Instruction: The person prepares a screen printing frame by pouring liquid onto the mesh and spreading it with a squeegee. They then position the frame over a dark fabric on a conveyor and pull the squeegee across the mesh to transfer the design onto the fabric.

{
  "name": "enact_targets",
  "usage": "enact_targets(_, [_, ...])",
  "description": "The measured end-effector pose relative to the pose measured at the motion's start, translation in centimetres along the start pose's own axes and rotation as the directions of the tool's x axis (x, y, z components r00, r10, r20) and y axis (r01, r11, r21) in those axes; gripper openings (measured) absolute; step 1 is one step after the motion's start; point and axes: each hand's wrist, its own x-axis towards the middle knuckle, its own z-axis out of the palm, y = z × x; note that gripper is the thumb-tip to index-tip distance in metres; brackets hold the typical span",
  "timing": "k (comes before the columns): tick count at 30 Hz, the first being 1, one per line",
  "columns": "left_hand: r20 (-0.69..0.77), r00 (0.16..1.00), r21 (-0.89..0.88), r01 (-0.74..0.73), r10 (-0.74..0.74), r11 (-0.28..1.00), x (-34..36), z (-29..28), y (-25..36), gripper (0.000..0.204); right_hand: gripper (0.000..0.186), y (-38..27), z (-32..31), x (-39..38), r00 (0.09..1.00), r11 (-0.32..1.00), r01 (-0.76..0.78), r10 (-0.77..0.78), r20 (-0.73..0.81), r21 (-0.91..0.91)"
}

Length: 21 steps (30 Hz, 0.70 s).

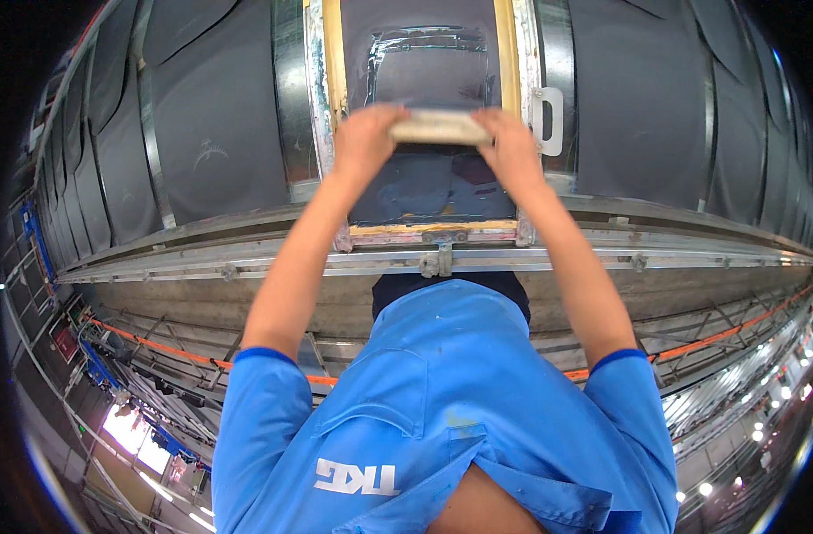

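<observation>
A pale wooden-handled squeegee (439, 127), slightly blurred, lies crosswise over a screen-printing frame (526, 89). My left hand (367, 135) closes on its left end, and my right hand (512, 149) grips the right end. Both arms reach forward. Under the squeegee the dark mesh (433, 189) looks wet and glossy on the near side. Beyond it, a shiny dark outline (429, 40) shows on the screen. Yellowish tape runs along the inside of the frame. The squeegee's blade edge is hidden from this view.
Dark flat fabric panels (215, 133) line the long table on both sides. A white handle (551, 122) sticks out at the frame's right. A metal rail (335, 263) with a clamp (437, 258) runs along the near edge, with an orange line (157, 345) below.
</observation>
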Motion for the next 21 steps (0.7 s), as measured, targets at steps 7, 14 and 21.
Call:
enact_targets(7, [0.025,0.997,0.0,-0.069,0.069,0.998,-8.6,-0.7,1.7,0.053,0.057,-4.2,0.3,-7.3,0.984,0.992,-0.107,0.097,0.15,0.063])
enact_targets(14, [0.004,1.0,0.051,0.019,-0.02,0.999,7.6,-3.2,-1.2,0.042,0.035,2.3,-2.3,8.7,0.993,0.992,0.102,-0.105,-0.05,-0.075])
enact_targets(21, [0.07,0.996,0.095,0.041,-0.048,0.995,11.1,-2.8,-2.0,0.04,0.035,2.7,-1.5,10.9,0.997,0.995,-0.081,0.081,-0.011,-0.063])
